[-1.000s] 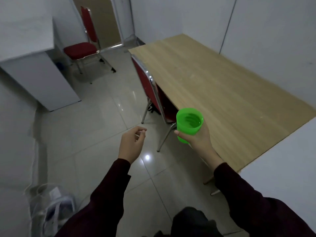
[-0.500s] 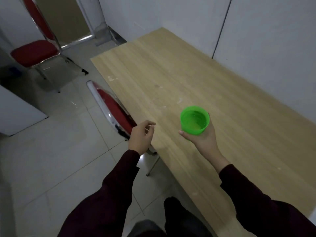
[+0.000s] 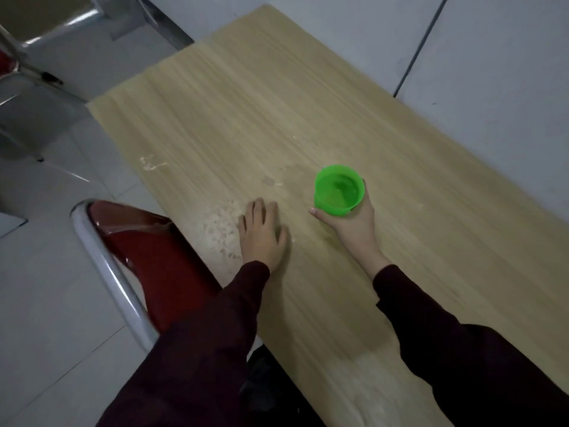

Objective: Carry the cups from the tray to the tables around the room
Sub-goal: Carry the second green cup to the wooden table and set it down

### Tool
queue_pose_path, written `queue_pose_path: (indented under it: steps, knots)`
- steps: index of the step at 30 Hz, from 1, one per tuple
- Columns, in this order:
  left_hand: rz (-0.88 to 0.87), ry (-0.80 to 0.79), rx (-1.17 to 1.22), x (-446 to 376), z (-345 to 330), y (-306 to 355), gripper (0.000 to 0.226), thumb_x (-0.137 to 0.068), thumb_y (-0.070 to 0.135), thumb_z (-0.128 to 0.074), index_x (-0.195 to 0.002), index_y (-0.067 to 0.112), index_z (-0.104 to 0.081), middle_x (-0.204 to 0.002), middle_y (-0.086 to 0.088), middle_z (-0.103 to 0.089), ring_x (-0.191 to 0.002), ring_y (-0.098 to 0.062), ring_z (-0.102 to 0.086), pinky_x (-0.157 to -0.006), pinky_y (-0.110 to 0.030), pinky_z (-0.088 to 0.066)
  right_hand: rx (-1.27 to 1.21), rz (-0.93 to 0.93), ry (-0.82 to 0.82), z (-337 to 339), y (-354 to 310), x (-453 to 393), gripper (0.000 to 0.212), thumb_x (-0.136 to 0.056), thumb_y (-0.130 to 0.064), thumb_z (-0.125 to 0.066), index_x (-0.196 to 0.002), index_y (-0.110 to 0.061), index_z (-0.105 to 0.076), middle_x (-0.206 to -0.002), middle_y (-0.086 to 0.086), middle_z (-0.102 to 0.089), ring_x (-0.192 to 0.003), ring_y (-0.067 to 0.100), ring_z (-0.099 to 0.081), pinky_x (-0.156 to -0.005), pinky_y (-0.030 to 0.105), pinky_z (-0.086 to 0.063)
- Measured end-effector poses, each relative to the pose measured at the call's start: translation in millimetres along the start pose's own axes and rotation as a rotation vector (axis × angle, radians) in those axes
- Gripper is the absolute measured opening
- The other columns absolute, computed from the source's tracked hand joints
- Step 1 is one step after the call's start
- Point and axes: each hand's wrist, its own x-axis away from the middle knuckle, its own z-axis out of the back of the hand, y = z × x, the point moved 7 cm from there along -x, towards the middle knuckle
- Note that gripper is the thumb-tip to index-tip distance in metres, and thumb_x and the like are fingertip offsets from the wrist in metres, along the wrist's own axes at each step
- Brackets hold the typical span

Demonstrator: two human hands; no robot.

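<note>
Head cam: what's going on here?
A person holds a green cup in the right hand over a wooden table; whether its base touches the top can't be told. The left hand lies flat, palm down, on the tabletop beside a red chair. The grip is not yet released.

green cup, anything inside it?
The green cup in the right hand shows only its own green floor and walls, with a pale sheen at the bottom; whether that is liquid or glare cannot be told. The near inner wall is hidden behind the rim.
</note>
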Motion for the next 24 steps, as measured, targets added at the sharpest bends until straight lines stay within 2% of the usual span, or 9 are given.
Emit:
queue_pose_path:
  steps: [4, 9, 12, 18, 22, 24]
  knots:
    - [-0.016, 0.051, -0.040, 1.1, -11.3, -6.7, 0.057, -0.094, 0.045, -0.030, -0.145, 0.021, -0.031, -0.158, -0.009, -0.027, -0.148, -0.025, -0.015, -0.119, -0.046, -0.011, 0.023, -0.032, 0.002, -24.1, 9.4, -36.1, 0.072, -0.057, -0.028, -0.092, -0.113, -0.031, -0.048, -0.106, -0.022, -0.057, -0.095, -0.024, -0.052, -0.076, -0.005, -0.037]
    - [-0.009, 0.077, -0.054, -0.7, -12.1, -9.1, 0.056, -0.092, 0.043, -0.035, -0.143, 0.021, -0.036, -0.155, -0.009, -0.032, -0.146, -0.026, -0.021, -0.117, -0.047, -0.017, 0.030, -0.049, 0.015, -42.8, 15.6, -58.4, 0.071, -0.059, -0.024, -0.092, -0.115, -0.027, -0.048, -0.105, -0.022, -0.057, -0.094, -0.023, -0.052, -0.077, -0.004, -0.037]
    - [-0.013, 0.074, -0.051, -0.5, -11.2, -7.8, 0.056, -0.092, 0.042, -0.038, -0.143, 0.020, -0.036, -0.155, -0.010, -0.033, -0.146, -0.026, -0.022, -0.117, -0.047, -0.017, 0.032, -0.053, 0.005, -47.8, 15.5, -64.8, 0.072, -0.058, -0.025, -0.091, -0.114, -0.031, -0.046, -0.106, -0.022, -0.057, -0.095, -0.023, -0.052, -0.076, -0.005, -0.037]
    - [-0.007, 0.041, -0.061, -0.9, -11.0, -7.9, 0.057, -0.092, 0.042, -0.036, -0.145, 0.020, -0.033, -0.157, -0.010, -0.029, -0.147, -0.026, -0.018, -0.118, -0.046, -0.013, 0.025, -0.077, -0.045, -50.5, 19.8, -64.9, 0.075, -0.062, -0.019, -0.089, -0.119, -0.028, -0.042, -0.109, -0.021, -0.054, -0.096, -0.024, -0.051, -0.077, -0.003, -0.038]
    - [-0.013, 0.009, -0.056, -1.2, -10.7, -6.4, 0.057, -0.092, 0.043, -0.034, -0.145, 0.021, -0.032, -0.157, -0.009, -0.028, -0.148, -0.026, -0.017, -0.119, -0.047, -0.012, 0.040, -0.119, -0.097, -42.4, 25.8, -45.6, 0.071, -0.073, -0.018, -0.082, -0.130, -0.019, -0.041, -0.123, -0.010, -0.055, -0.110, -0.012, -0.051, -0.087, 0.001, -0.039]
    - [-0.023, -0.005, -0.045, -1.2, -9.7, -5.8, 0.057, -0.092, 0.042, -0.034, -0.145, 0.020, -0.031, -0.157, -0.010, -0.027, -0.148, -0.026, -0.016, -0.119, -0.048, -0.012, 0.059, -0.122, -0.094, -30.6, 25.0, -25.8, 0.068, -0.079, -0.017, -0.077, -0.136, -0.016, -0.040, -0.131, -0.006, -0.052, -0.118, 0.003, -0.052, -0.098, 0.010, -0.040]
